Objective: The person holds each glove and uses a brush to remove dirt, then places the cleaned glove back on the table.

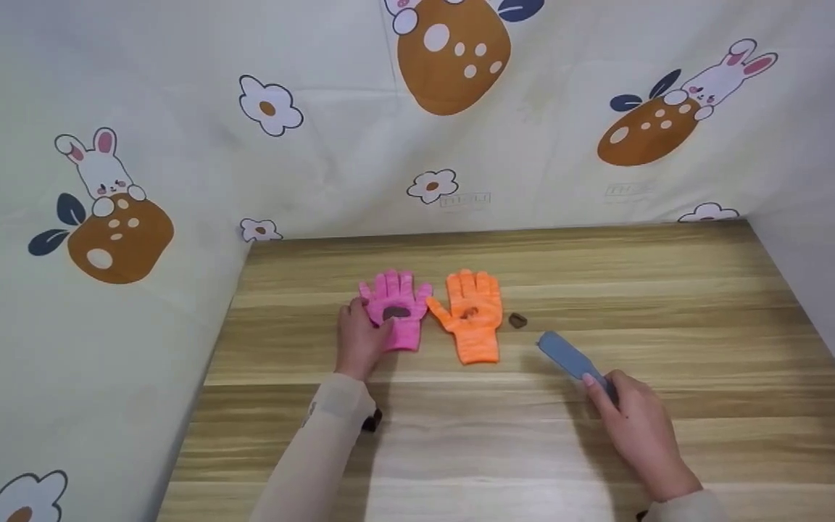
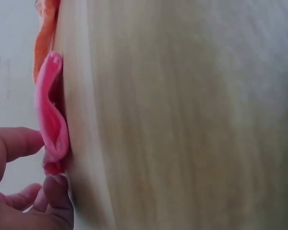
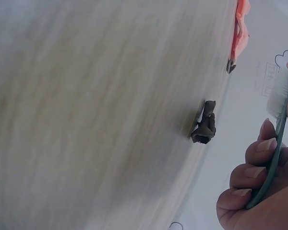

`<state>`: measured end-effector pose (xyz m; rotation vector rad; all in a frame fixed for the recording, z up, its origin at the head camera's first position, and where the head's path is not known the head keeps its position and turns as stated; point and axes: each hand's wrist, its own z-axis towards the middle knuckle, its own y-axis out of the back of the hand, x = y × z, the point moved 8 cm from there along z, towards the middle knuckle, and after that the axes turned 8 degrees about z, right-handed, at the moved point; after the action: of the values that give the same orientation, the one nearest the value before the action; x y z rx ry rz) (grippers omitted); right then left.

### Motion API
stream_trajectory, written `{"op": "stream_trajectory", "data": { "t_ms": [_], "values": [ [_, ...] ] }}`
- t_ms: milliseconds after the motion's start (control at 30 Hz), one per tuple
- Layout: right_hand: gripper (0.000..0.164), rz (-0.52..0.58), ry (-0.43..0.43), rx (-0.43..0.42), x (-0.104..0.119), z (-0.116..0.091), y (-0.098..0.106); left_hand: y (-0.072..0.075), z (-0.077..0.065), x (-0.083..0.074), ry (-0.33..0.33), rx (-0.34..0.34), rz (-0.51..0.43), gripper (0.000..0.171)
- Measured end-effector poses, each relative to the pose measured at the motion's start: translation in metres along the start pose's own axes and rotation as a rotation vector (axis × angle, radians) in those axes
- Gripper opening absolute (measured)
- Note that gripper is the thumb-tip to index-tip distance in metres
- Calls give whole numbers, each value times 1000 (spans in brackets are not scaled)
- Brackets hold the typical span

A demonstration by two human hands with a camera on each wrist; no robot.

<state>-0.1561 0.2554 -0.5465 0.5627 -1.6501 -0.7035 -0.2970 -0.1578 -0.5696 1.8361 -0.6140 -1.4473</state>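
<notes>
A pink knit glove point(image 1: 406, 336) with a dark patch on its palm lies flat on the table, fingers pointing away. My left hand point(image 1: 362, 337) pinches its left edge, the thumb on top near the patch; the left wrist view shows the thumb against the glove's pink cuff point(image 2: 52, 120). To its right lies an orange knit glove point(image 1: 477, 341) with a reddish-brown mark on the palm. In my right hand point(image 1: 638, 428) I grip a brush point(image 1: 566, 354) by its blue-grey handle, above the table. White bristles point(image 3: 279, 93) show in the right wrist view.
A small dark brown crumpled piece point(image 1: 517, 320) lies just right of the orange glove. The wood-grain table point(image 1: 475, 449) is bounded by a pale cloth backdrop point(image 1: 345, 174) printed with rabbits and flowers at the back and sides.
</notes>
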Motion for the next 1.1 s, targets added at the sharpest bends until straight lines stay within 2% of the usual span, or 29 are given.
{"op": "stream_trajectory", "data": {
  "t_ms": [133, 267, 567, 733, 867, 1100],
  "values": [
    [57, 0, -3, 4, -2, 0, 0, 0, 1, 1, 6, 18, -30, 73],
    [57, 0, -4, 5, -2, 0, 0, -3, 3, -1, -7, 40, -60, 73],
    [58, 1, -2, 12, 0, 0, -2, -6, 6, -1, 58, 96, -46, 76],
    [59, 3, -8, 16, -2, -1, -2, -7, 5, -2, 31, 92, -79, 62],
    [58, -2, -3, 10, -3, -1, -1, -11, 4, -2, -1, 114, -118, 49],
    [58, 3, 12, 10, -2, -2, -2, -13, 1, 4, 24, 144, -154, 45]
  ]
}}
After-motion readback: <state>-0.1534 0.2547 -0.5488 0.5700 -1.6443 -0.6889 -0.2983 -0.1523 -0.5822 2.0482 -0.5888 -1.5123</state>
